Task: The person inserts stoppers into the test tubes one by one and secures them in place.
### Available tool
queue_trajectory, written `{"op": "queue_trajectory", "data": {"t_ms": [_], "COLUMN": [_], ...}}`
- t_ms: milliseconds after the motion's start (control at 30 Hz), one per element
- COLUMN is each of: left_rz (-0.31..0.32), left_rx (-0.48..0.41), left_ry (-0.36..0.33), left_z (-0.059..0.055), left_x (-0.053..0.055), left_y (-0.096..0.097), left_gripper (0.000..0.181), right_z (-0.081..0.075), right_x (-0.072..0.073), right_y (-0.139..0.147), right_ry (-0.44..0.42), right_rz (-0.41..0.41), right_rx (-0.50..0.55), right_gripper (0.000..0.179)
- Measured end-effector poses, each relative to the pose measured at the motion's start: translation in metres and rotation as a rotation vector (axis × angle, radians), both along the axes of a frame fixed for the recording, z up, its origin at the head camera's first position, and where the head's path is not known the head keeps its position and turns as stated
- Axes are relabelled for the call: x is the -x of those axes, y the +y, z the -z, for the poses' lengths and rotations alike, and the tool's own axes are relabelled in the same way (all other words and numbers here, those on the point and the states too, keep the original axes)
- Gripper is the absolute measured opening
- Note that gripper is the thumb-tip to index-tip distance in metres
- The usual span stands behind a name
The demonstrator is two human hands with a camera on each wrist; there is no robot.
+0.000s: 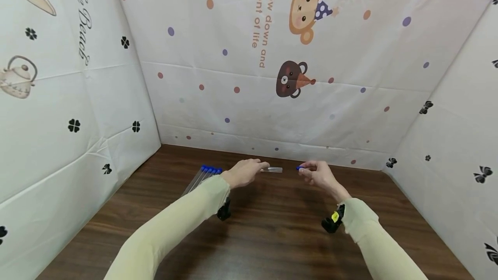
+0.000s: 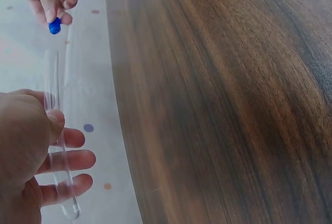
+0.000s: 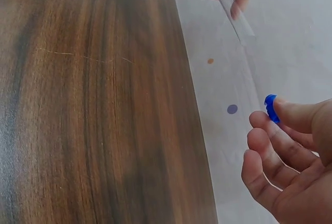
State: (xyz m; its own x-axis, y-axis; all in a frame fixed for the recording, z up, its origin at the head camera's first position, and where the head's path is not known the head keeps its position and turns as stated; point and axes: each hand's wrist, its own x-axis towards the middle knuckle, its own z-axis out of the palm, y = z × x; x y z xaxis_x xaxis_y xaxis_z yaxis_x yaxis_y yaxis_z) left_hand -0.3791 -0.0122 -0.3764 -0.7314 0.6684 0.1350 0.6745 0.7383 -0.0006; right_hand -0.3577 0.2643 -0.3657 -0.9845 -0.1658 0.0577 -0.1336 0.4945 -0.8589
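A clear test tube (image 2: pixel 60 164) lies across the fingers of my left hand (image 1: pixel 245 173), pinched under the thumb, its open end pointing toward the other hand. My right hand (image 1: pixel 320 174) pinches a small blue cap (image 3: pixel 271 108) between thumb and fingertips. In the head view a gap separates the cap from the mouth of the tube (image 1: pixel 275 170); they do not touch. Both hands are held above the far part of the table. Left of my left forearm lie several capped clear tubes (image 1: pixel 193 180) side by side, partly hidden by the sleeve.
The dark wooden table (image 1: pixel 268 237) is bordered by white printed cloth walls at the back (image 1: pixel 249 111), left (image 1: pixel 116 98) and right (image 1: pixel 447 141). A black wrist device (image 1: pixel 331 224) with a yellow tag is strapped at my right wrist.
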Motion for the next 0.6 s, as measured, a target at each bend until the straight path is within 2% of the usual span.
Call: {"op": "queue_trajectory", "data": {"t_ms": [333,600], "left_rz": [0.013,0.005], "left_rx": [-0.008,0.009], "left_ry": [-0.002,0.011], "left_z": [0.002,0.001], "left_x": [0.002,0.001], "left_y": [0.006,0.01], "left_gripper": [0.056,0.054], "right_z": [0.006,0.005], "right_x": [0.001,0.0], "right_y": [-0.004,-0.01], "right_ry": [0.032,0.008], "right_rz": [-0.027,0.003], "right_rx": [-0.018,-0.043], "right_gripper": [0.03,0.028]}}
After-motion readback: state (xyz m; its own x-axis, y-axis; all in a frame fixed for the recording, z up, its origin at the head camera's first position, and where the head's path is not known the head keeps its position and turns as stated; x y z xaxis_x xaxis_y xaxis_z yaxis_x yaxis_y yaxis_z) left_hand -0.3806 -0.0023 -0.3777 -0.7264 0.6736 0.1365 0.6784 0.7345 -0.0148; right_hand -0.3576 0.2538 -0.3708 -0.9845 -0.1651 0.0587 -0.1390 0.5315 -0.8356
